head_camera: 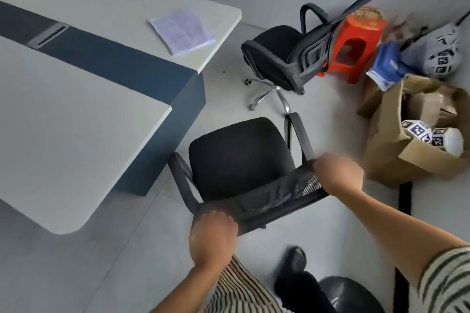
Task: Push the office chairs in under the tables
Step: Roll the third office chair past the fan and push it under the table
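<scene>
Both grips, left hand (pixel 212 236) and right hand (pixel 339 175), clamp our chair (pixel 239 160) backrest; it sits beside the desk (pixel 63 134), unpushed; another chair (pixel 277 56) waits.

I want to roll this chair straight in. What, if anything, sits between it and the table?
Nothing visible does. Both hands, left and right, grip the near chair's backrest, and bare floor lies between its seat and the table. The blue end panel stands just beside that path.
</scene>
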{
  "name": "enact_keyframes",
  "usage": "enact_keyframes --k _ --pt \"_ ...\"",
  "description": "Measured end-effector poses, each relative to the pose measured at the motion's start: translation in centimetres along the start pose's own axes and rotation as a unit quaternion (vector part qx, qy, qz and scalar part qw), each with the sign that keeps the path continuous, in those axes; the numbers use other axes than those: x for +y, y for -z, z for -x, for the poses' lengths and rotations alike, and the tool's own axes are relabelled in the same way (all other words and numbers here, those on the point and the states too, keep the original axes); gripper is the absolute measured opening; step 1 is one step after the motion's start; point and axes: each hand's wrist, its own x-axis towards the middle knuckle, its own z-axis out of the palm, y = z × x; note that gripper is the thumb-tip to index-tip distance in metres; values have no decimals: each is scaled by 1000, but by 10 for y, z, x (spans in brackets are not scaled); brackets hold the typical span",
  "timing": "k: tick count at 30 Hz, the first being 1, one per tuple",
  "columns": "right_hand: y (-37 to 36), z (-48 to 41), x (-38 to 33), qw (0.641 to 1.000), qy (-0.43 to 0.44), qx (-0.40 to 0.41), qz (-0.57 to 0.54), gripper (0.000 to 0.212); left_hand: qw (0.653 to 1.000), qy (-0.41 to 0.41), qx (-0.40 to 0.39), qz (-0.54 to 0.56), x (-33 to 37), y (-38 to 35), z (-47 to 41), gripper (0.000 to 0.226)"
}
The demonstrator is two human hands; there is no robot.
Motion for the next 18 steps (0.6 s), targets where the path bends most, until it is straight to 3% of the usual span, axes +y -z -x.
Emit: enact_keyframes --k 5,10,18 --pt "1 -97 -29 997 72 -19 -9 15 998 53 44 4 30 -14 -50 35" --pt "3 -188 -66 985 169 -40 1 20 986 157 61 -2 69 -27 -96 25" --pt "1 -277 -127 950 303 -78 -11 24 958 258 122 -29 107 -34 -152 35"
